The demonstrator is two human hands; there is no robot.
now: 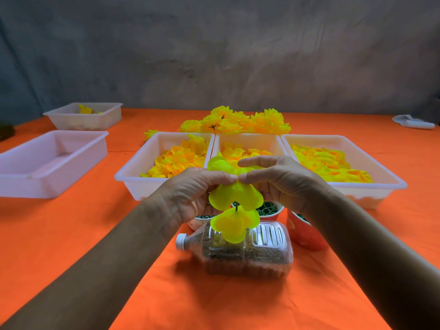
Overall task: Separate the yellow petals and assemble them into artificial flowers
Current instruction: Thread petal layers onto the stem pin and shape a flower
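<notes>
Centrally, left hand (pixel 192 194) and right hand (pixel 281 182) both pinch a yellow petal layer (pixel 234 195) on a stem; three petal trays (pixel 133 173) sit at twelve o'clock, two other trays (pixel 28 172) at ten.

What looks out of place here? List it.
The bottle lies on its side in front of the cups, with brown grains inside. One flower sits on the cloth apart from the pile. Nothing is spilled or damaged.

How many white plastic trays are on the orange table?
5. Three sit side by side behind the hands: left, middle, right, all holding yellow petals. One near-left tray. One far-left tray with a few petals. None appear hidden.
</notes>
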